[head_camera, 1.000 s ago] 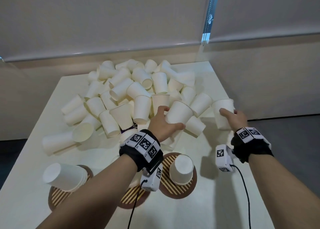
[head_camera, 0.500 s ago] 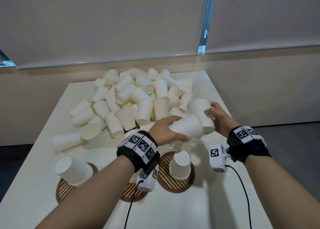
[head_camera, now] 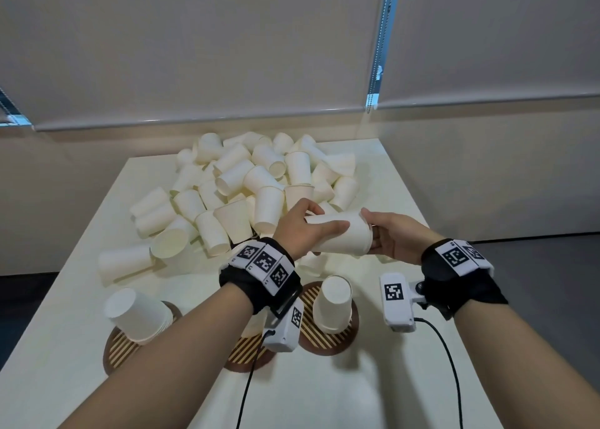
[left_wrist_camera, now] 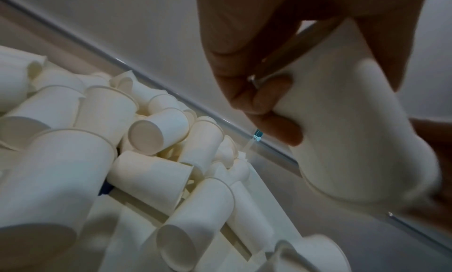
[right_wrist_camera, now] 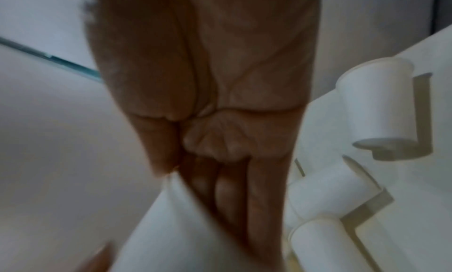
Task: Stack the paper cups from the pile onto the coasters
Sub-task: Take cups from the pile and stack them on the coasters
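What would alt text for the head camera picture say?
Both hands, left hand and right hand, hold white paper cups nested sideways above a table. Behind lies a pile of cups; in front, upside-down cups stand on striped coasters.

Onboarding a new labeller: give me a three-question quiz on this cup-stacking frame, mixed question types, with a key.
1. True or false: the left hand and the right hand meet at the same nested paper cups, held on their side above the table.
2. Multiple choice: how many striped coasters show? A one, B three, C five.
3. Fill in: the cup on the right coaster stands with its base facing ____.

Key: 1 true; 2 B; 3 up. The left coaster carries a tilted cup stack; the middle coaster is partly hidden by the left forearm.
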